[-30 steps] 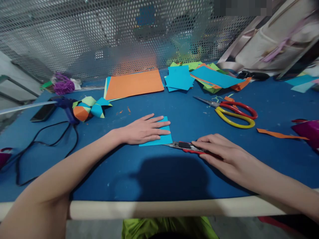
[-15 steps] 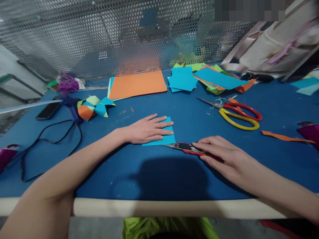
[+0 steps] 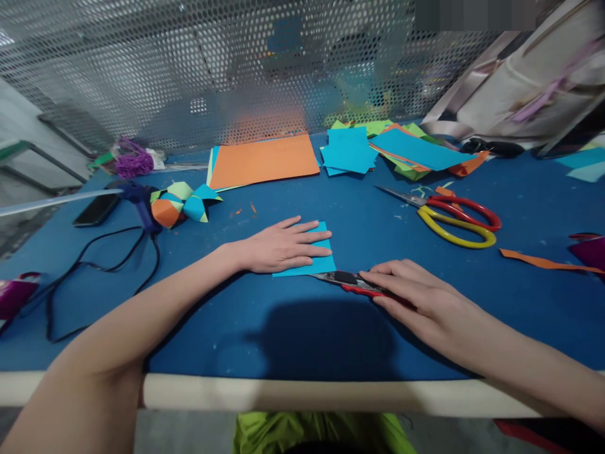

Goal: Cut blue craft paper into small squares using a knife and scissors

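Observation:
My left hand (image 3: 278,244) lies flat, fingers spread, over a small blue piece of paper (image 3: 323,260) and presses it on the blue table. The paper appears folded, with its lower edge towards me. In my right hand (image 3: 416,293) is a utility knife (image 3: 352,281) with a red and black handle. Its pointed blade lies at the paper's lower edge, and the tip seems to be tucked between the layers. To the right of the paper rest large scissors (image 3: 449,217) with one red and one yellow handle.
Behind are orange sheets (image 3: 265,162), blue squares (image 3: 348,151) and mixed coloured paper (image 3: 420,148) before a perforated metal screen (image 3: 227,69). Folded paper shapes (image 3: 184,203), a glue gun (image 3: 142,205) with its cord, and a phone (image 3: 97,209) lie left. An orange strip (image 3: 543,260) lies right.
My right hand and the knife have slid slightly left along the paper's lower edge. My left hand stays in place on the paper. The view has shifted a little.

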`<state>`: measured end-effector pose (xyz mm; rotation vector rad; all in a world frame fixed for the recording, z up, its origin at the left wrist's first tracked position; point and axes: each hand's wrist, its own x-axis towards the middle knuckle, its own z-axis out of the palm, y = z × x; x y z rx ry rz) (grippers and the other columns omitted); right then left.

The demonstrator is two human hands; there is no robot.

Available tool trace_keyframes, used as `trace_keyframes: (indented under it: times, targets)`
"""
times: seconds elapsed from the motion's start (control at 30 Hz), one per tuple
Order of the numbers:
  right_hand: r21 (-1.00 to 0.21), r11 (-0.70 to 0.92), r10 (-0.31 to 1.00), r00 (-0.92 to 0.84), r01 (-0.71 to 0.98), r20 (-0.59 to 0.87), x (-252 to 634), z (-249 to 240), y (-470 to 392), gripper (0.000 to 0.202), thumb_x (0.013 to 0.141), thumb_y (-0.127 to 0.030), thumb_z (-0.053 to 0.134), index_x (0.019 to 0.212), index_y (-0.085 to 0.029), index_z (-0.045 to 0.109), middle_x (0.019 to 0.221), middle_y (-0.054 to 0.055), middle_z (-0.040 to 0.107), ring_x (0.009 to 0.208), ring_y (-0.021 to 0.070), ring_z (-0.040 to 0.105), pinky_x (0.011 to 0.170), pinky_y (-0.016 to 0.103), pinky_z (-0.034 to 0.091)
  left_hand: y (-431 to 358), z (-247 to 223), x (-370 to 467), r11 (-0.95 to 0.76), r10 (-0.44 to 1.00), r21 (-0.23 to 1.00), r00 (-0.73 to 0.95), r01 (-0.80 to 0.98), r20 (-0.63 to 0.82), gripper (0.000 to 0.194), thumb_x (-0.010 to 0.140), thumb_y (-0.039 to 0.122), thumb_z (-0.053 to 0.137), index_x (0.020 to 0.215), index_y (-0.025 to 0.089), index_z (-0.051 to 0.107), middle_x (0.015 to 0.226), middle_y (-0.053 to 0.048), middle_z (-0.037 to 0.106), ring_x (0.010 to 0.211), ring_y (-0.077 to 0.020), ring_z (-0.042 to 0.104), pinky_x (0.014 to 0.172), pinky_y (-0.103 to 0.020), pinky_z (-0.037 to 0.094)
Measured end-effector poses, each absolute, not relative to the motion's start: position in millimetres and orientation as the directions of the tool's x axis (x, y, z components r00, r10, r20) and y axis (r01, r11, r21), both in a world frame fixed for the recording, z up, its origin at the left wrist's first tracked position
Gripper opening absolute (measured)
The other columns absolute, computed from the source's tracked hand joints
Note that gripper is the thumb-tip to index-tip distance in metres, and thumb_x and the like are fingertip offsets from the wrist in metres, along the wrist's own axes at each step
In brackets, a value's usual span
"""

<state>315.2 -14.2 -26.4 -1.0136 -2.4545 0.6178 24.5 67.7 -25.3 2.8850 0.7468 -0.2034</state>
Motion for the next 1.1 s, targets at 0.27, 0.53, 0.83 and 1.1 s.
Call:
trace_keyframes:
  times: [0.27, 0.53, 0.83, 1.1]
  targets:
    - [-0.537, 0.651, 0.718, -0.665, 0.536, 0.207, 313.6, -28.1, -12.6, 0.032, 0.099, -0.027, 0.04, 0.121, -0.02, 0.063, 0.108, 0.01, 0.065, 0.098, 0.022, 0.06, 0.081, 0.037, 0.053, 67.7, -25.2, 24.9, -0.865, 0.467, 0.113, 0.867, 0.488, -0.171, 0.049, 0.103, 0.045, 0.023, 0.149, 0.033, 0.036, 0.162, 0.005, 0.017, 0.151, -0.0195, 0.004, 0.121, -0.041, 0.001]
    - [-0.546, 0.646, 0.72, -0.663, 0.533, 0.206, 310.1, -28.9, -13.2, 0.032, 0.099, -0.028, 0.041, 0.12, -0.019, 0.063, 0.106, 0.01, 0.065, 0.097, 0.022, 0.06, 0.081, 0.037, 0.052, 67.4, -25.9, 24.5, -0.867, 0.47, 0.105, 0.869, 0.487, -0.156, 0.048, 0.103, 0.044, 0.024, 0.148, 0.034, 0.036, 0.162, 0.006, 0.018, 0.151, -0.0201, 0.007, 0.121, -0.042, 0.003]
    - [-0.566, 0.631, 0.723, -0.666, 0.531, 0.182, 306.7, -28.3, -14.2, 0.033, 0.099, -0.028, 0.039, 0.122, -0.02, 0.061, 0.106, 0.01, 0.064, 0.096, 0.0215, 0.059, 0.078, 0.036, 0.053, 67.7, -25.7, 25.0, -0.873, 0.464, 0.084, 0.87, 0.481, -0.165, 0.049, 0.103, 0.044, 0.023, 0.149, 0.033, 0.036, 0.162, 0.005, 0.017, 0.151, -0.0199, 0.006, 0.121, -0.042, 0.003]
    - [-0.513, 0.679, 0.694, -0.686, 0.525, 0.218, 305.4, -27.1, -12.4, 0.032, 0.099, -0.026, 0.039, 0.12, -0.019, 0.062, 0.107, 0.011, 0.065, 0.097, 0.0228, 0.059, 0.08, 0.038, 0.053, 66.6, -24.7, 25.4, -0.869, 0.469, 0.085, 0.866, 0.487, -0.171, 0.048, 0.103, 0.044, 0.024, 0.149, 0.034, 0.035, 0.162, 0.006, 0.017, 0.151, -0.0193, 0.006, 0.121, -0.042, 0.004]
